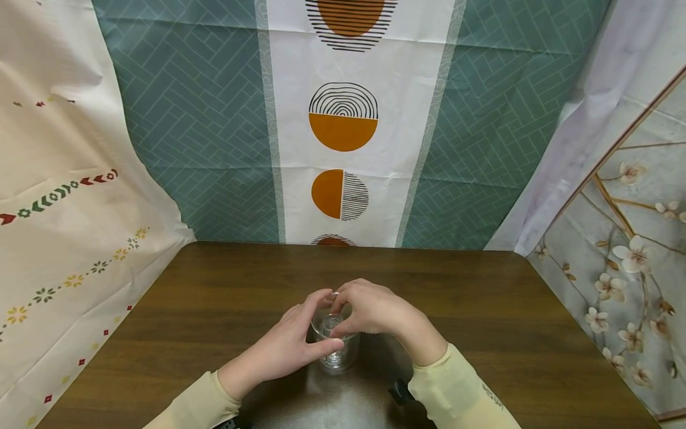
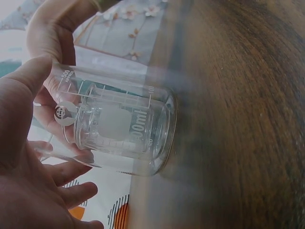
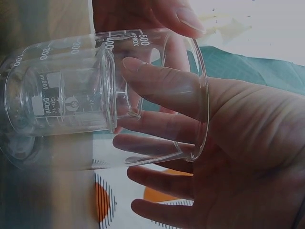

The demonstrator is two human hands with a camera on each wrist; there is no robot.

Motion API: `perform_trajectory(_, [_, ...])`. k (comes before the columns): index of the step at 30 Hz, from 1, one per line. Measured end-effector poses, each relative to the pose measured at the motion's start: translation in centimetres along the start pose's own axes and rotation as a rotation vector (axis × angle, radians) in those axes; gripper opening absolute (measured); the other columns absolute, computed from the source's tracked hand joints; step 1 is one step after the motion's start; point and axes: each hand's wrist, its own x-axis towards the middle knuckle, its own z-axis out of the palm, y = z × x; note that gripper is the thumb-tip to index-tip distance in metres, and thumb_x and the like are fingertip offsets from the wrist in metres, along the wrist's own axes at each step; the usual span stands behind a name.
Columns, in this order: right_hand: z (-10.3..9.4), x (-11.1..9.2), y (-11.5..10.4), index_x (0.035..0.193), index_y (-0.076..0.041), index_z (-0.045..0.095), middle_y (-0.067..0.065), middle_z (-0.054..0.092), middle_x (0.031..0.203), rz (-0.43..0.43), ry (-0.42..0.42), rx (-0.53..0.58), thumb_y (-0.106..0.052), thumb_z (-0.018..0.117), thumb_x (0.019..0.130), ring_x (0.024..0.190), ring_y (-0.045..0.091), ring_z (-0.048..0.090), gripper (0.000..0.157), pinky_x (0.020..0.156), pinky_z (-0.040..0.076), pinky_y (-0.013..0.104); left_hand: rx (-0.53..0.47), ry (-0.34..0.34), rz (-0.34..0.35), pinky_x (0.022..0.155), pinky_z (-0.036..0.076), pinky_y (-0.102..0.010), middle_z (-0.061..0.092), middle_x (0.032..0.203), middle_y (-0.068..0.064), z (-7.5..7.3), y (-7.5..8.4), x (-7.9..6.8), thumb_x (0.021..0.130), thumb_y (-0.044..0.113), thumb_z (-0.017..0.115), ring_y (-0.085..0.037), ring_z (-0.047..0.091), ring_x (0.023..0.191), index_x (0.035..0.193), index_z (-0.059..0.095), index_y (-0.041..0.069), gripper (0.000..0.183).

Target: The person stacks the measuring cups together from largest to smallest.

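Observation:
A clear glass beaker (image 1: pixel 348 356) stands upright on the table, marked up to 500 in the wrist views. Nested within it are smaller glass beakers; a 50 ml marking shows on the inner glass (image 3: pixel 66 98) in the right wrist view. My left hand (image 1: pixel 284 342) cups the large beaker near its rim, thumb at the front, its other fingers spread at the far side. From above, my right hand (image 1: pixel 375 310) reaches through the mouth, thumb and index finger pinching the rim of the innermost small beaker. Glass reflections blur where each inner beaker ends.
The dark wooden table (image 1: pixel 471 333) spreads around both hands. Behind it hangs a green and white patterned cloth (image 1: pixel 343 65). A cream cloth (image 1: pixel 59 238) borders the left side, and a floral cloth (image 1: pixel 632 286) the right.

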Motion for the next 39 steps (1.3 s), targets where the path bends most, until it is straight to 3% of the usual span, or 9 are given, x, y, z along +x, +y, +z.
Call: perform_trajectory(39, [0.04, -0.09, 0.14, 0.109, -0.021, 0.086, -0.003, 0.074, 0.136, -0.014, -0.008, 0.036, -0.033, 0.096, 0.086, 0.133, 0.024, 0.060, 0.028, 0.107, 0.054, 0.050, -0.005, -0.014, -0.026, 0.119, 0.038, -0.068, 0.057, 0.158, 0.004, 0.05, 0.05, -0.07, 0.097, 0.060, 0.081, -0.037, 0.047, 0.149, 0.166, 0.037, 0.022, 0.090])
